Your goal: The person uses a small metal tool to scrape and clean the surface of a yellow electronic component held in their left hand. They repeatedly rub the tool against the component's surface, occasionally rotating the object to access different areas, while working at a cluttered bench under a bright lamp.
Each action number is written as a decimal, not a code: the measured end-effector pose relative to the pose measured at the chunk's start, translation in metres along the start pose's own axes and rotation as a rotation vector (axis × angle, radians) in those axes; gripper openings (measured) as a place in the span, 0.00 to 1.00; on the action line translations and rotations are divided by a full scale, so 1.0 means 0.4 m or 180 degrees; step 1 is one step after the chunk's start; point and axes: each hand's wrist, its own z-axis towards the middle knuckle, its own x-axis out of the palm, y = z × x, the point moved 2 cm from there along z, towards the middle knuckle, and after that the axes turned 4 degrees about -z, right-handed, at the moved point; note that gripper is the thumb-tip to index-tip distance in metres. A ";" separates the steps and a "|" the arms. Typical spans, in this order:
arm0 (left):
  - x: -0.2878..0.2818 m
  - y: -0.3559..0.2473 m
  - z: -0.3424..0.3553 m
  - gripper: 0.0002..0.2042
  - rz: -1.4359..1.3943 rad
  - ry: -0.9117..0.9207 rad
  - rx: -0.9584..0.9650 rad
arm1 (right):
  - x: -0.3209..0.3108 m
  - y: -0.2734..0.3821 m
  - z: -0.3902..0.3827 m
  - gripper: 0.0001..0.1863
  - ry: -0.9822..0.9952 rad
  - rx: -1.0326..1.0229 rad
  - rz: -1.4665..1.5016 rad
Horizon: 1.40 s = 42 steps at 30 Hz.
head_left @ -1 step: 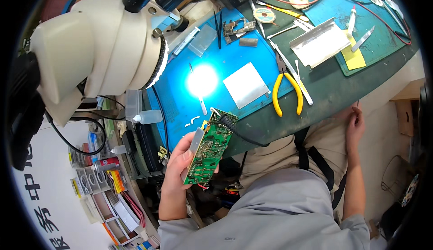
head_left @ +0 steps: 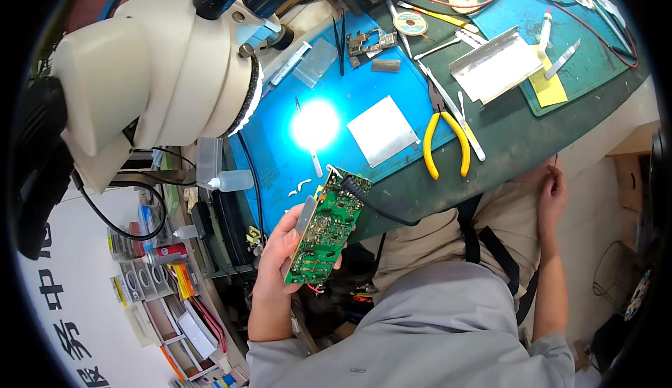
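Note:
My left hand [head_left: 276,258] is closed round the edge of a green circuit board [head_left: 324,237], thumb on the near face. The board is tilted up, its soldered side toward me, with a grey metal plate [head_left: 305,214] along its left edge. From its top corner a black cable [head_left: 381,211] with a ribbed sleeve runs right; a short red wire shows at the bottom. My right hand [head_left: 553,193] rests low by my right thigh, away from the bench, fingers curled together. A thin dark tip shows above those fingers; what it belongs to I cannot make out.
A microscope [head_left: 168,73] overhangs the blue mat [head_left: 276,150], throwing a bright spot onto it. Yellow-handled pliers [head_left: 446,143], a flat metal sheet [head_left: 383,131], a bent metal cover [head_left: 497,66], tweezers [head_left: 340,45] and a dropper bottle [head_left: 232,181] lie around.

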 end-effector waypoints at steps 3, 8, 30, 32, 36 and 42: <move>-0.010 0.016 0.011 0.36 -0.0723 0.0420 -0.0247 | 0.002 -0.002 -0.005 0.14 -0.0063 -0.0054 -0.0029; -0.028 0.032 0.006 0.38 -0.1050 0.0488 -0.0471 | -0.006 0.001 -0.008 0.14 -0.0109 -0.0138 -0.0094; -0.002 0.013 -0.012 0.38 -0.0504 0.0778 0.0143 | -0.006 0.008 -0.008 0.13 -0.0062 -0.0036 -0.0011; 0.014 -0.011 -0.020 0.31 0.0223 -0.0154 0.0426 | -0.017 0.017 -0.007 0.13 -0.0062 -0.0106 -0.0036; 0.011 -0.028 -0.011 0.24 0.2162 -0.0282 0.1577 | -0.014 0.021 0.000 0.13 -0.0105 -0.0240 -0.0094; 0.052 -0.014 0.015 0.32 0.4171 -0.0107 0.2420 | -0.012 0.031 -0.009 0.14 -0.0039 -0.0229 -0.0074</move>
